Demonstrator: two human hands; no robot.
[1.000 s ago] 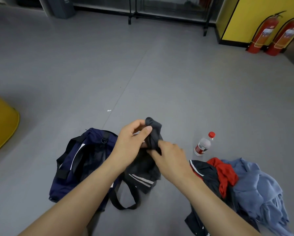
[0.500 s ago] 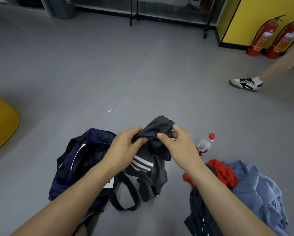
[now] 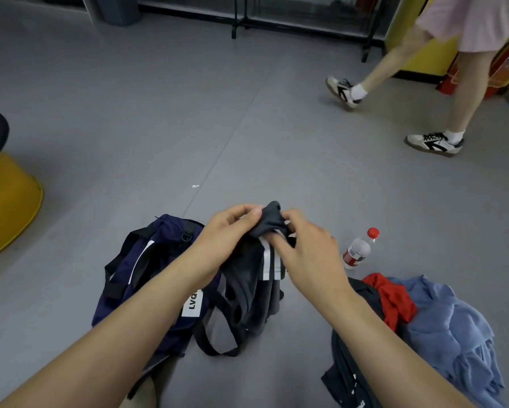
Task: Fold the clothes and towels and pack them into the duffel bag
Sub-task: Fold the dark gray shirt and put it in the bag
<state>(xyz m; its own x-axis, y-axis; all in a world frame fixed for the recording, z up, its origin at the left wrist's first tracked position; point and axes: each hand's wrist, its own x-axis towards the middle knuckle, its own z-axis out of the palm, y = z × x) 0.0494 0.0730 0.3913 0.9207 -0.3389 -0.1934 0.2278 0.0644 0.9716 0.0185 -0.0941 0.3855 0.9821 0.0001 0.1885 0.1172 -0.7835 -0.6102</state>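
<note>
My left hand [image 3: 229, 231] and right hand [image 3: 309, 251] both pinch the bunched top of a dark grey garment [image 3: 256, 293] with white stripes, fingers curled tight on the cloth. The garment hangs from that grip above the floor [image 3: 129, 113]. The navy duffel bag [image 3: 147, 266] lies on the floor just left of it, partly under my left forearm. At the floor's near right lies a pile: red garment [image 3: 394, 301], blue garment [image 3: 450, 328], dark garment [image 3: 350, 378]. A red-capped bottle [image 3: 357, 251] sits just beyond the pile.
</note>
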